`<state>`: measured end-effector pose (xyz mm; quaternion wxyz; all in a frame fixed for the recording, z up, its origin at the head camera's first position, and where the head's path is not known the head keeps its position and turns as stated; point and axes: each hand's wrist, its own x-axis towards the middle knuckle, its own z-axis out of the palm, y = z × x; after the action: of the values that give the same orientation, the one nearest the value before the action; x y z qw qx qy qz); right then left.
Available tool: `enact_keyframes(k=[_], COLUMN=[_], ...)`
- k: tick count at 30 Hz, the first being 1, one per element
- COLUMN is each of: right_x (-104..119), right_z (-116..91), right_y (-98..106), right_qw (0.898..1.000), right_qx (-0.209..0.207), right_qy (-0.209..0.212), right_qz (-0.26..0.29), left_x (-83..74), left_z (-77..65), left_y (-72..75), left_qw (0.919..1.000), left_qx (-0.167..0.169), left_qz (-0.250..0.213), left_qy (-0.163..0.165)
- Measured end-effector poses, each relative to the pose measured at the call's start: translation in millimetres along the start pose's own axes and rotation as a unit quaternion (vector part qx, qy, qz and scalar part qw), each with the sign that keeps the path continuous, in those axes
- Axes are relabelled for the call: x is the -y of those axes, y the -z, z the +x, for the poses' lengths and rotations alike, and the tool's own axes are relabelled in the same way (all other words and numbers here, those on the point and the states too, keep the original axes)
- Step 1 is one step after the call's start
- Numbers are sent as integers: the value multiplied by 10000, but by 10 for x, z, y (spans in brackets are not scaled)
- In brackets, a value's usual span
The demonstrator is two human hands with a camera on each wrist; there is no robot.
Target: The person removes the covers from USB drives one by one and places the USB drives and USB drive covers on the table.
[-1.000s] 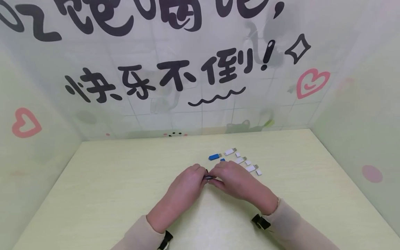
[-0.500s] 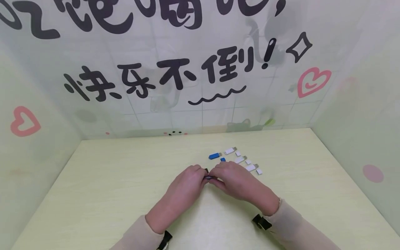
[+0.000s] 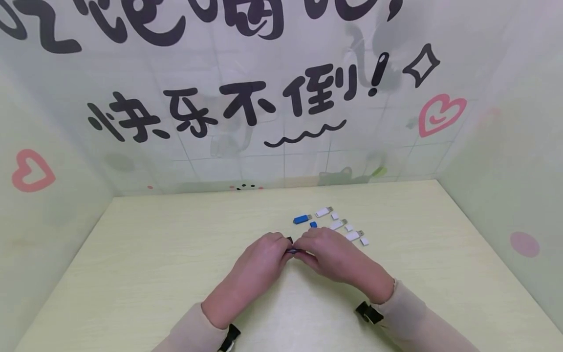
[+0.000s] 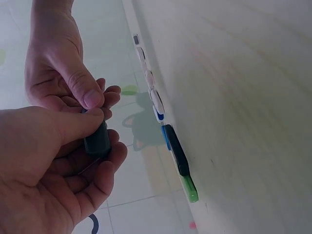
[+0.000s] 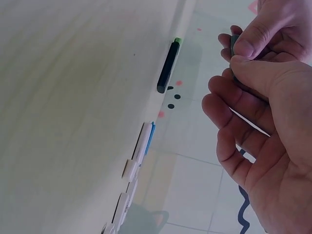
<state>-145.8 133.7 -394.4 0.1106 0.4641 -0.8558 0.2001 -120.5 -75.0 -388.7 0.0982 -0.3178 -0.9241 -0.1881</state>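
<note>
Fingertip to fingertip over the table, my left hand (image 3: 264,254) and right hand (image 3: 327,252) both pinch one small dark USB flash drive (image 4: 98,141). Ridges run along its side in the left wrist view. The left thumb and fingers grip its lower part, while the right thumb presses at its upper end; that end is mostly hidden by the fingers. Beyond the hands, a black USB flash drive (image 5: 168,68) lies on the table, with a green piece (image 4: 190,189) behind it.
A blue USB flash drive (image 3: 301,219) and its blue cap (image 3: 313,225) lie past the hands. To their right are white drives (image 3: 354,236) with metal plugs bare, small white caps (image 3: 364,241) beside them. A printed wall (image 3: 246,171) rises behind the table.
Both hands keep their pinch on the dark drive in nearly the same spot. The head view has tipped very slightly; the drives on the table have stayed put.
</note>
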Motion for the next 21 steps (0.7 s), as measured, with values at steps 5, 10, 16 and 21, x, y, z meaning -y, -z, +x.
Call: enact_keyframes(k=[5, 10, 16, 21], right_x=[-21, -31, -43, -50], right_z=[-10, -17, -29, -39], right_y=[14, 32, 38, 43], right_qw=[9999, 9996, 9993, 9992], right_qx=[22, 84, 49, -15], right_qy=[71, 91, 170, 243], right_qz=[105, 257, 335, 317], left_x=[7, 23, 39, 43], left_z=[0, 0, -1, 0], left_y=[1, 0, 2, 14], left_qw=[9999, 9995, 9986, 9974], left_qx=[-64, -172, -257, -362], left_qz=[-33, -103, -141, -222], left_qy=[-93, -257, -437, -581])
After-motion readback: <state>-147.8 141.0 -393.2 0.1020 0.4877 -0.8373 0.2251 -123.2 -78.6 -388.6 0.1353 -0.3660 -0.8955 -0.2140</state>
